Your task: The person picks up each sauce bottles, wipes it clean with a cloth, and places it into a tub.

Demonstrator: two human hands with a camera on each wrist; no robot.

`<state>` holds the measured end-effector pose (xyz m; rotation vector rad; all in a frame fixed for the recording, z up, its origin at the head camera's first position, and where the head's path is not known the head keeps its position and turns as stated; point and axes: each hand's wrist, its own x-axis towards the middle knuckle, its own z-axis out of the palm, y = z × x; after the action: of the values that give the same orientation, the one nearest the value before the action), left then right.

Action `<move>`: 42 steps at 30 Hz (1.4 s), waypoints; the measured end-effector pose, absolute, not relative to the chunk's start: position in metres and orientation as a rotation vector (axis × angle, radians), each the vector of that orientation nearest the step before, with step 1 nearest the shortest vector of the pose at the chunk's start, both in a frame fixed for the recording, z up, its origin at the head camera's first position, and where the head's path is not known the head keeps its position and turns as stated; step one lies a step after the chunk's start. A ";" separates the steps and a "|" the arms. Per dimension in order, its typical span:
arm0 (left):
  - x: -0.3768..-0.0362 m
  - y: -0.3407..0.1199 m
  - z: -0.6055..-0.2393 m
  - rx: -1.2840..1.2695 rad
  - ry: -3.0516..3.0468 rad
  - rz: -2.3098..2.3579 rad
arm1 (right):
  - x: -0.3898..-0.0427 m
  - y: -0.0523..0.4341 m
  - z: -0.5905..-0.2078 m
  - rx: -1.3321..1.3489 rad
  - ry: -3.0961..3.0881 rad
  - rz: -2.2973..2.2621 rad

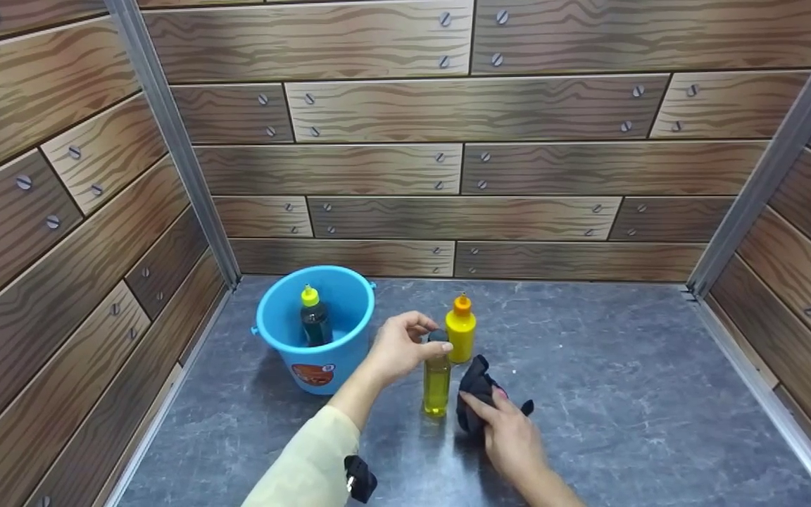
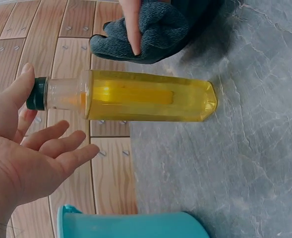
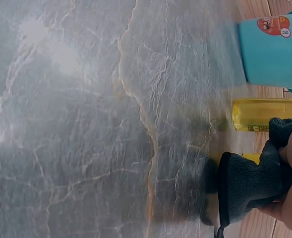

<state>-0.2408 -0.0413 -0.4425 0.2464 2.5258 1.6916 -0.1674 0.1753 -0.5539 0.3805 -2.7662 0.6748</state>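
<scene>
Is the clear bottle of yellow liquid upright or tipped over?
Upright: the clear bottle stands on the grey table, dark cap up, left hand touching its top.

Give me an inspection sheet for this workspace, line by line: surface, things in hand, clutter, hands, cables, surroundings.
Surface: grey marbled tabletop, no spills seen.
Things in hand: clear bottle of yellow liquid upright; dark cloth beside it.
Clutter: yellow bottle behind; blue bucket holding a dark bottle.
Hands: left hand touches the clear bottle's cap, fingers relaxed; right hand grips the cloth.
Cables: nothing seen.
Surroundings: wood-patterned walls on three sides.
</scene>
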 end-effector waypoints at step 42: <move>-0.252 -0.057 -0.438 0.383 2.262 1.552 | -0.182 0.167 -0.539 0.622 -2.314 0.681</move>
<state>-0.2524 -0.0568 -0.4378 0.3826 2.2623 1.5522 -0.1824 0.1666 -0.5390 0.6217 -2.3144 0.6809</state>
